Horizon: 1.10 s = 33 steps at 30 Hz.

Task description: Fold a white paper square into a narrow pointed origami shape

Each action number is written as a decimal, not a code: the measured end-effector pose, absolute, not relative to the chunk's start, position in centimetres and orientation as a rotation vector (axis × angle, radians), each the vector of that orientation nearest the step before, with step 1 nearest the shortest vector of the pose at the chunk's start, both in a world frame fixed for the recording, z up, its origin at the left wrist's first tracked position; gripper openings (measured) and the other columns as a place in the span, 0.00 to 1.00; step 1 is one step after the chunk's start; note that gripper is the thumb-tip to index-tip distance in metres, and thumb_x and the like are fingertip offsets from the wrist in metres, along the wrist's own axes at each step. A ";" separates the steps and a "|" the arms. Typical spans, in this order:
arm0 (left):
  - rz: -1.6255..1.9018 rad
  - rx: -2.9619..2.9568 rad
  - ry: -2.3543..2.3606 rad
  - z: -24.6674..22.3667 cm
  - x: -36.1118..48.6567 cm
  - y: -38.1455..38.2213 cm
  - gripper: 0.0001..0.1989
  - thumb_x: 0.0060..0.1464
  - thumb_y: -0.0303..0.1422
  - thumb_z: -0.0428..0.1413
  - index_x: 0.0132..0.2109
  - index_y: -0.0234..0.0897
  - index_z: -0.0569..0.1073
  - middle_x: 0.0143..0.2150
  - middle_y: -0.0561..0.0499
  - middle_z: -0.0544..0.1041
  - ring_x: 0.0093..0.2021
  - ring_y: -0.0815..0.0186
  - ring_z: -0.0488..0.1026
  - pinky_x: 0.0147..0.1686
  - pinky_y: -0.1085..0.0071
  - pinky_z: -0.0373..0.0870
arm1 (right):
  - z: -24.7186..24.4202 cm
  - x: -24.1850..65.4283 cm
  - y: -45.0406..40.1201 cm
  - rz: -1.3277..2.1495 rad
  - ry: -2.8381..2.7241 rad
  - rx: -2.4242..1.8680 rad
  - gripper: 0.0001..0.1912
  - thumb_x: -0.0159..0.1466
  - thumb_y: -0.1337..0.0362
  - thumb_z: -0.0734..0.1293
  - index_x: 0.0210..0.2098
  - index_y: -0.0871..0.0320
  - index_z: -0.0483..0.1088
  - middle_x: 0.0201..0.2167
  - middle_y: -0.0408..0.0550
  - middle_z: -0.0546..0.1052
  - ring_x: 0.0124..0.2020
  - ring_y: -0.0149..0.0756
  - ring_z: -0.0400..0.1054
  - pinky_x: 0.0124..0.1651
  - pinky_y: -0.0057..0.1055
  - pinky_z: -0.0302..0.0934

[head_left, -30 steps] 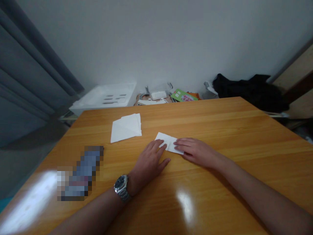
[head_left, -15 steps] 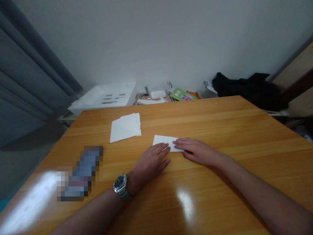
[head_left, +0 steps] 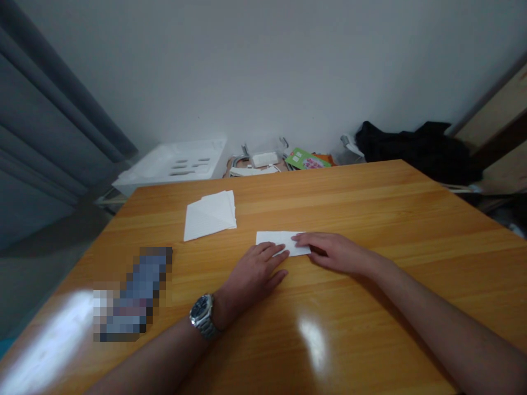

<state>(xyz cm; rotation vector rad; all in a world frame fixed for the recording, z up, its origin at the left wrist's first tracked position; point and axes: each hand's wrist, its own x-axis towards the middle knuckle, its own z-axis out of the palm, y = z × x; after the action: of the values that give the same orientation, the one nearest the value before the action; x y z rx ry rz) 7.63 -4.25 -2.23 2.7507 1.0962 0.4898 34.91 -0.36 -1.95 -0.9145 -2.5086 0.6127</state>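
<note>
A small white piece of folded paper lies on the wooden table in front of me. My left hand, with a metal wristwatch on its wrist, rests its outstretched fingertips on the paper's near left part. From the right, my right hand touches the paper's right end with its fingers extended. Its thumb sits lower, apart from the index finger, by the near right corner. The underside of the paper is hidden.
Several white paper sheets lie stacked at the back left of the table. A pixelated dark object is at the left. Beyond the far edge are a white foam tray, a green booklet and black cloth.
The paper has turned slightly, its far edge now more level. My right fingers have shifted a little and fewer of them show on the paper. My left hand has hardly moved.
</note>
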 end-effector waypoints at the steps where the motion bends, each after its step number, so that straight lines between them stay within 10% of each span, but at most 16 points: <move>1: 0.489 2.750 1.094 -2.2 7.6 -4.3 0.20 0.66 0.36 0.54 0.62 0.38 0.69 0.63 0.46 0.71 0.61 0.54 0.68 0.62 0.53 0.65 | -2.0 34.9 -0.3 0.620 -2.501 -0.923 0.23 0.64 0.72 0.64 0.57 0.52 0.70 0.60 0.50 0.74 0.59 0.40 0.70 0.62 0.43 0.65; 33: 0.474 2.729 1.021 -2.2 7.6 -4.5 0.20 0.65 0.37 0.54 0.61 0.38 0.71 0.64 0.44 0.71 0.63 0.55 0.68 0.63 0.54 0.66 | -1.7 35.4 0.4 0.778 -2.387 -0.934 0.10 0.70 0.59 0.63 0.44 0.53 0.75 0.52 0.49 0.79 0.53 0.39 0.73 0.57 0.40 0.66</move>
<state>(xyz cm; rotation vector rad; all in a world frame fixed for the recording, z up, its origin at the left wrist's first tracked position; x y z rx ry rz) 7.64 -4.50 -2.25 2.7291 1.0208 0.4743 35.38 0.39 -1.67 -0.9336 -2.3874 0.7779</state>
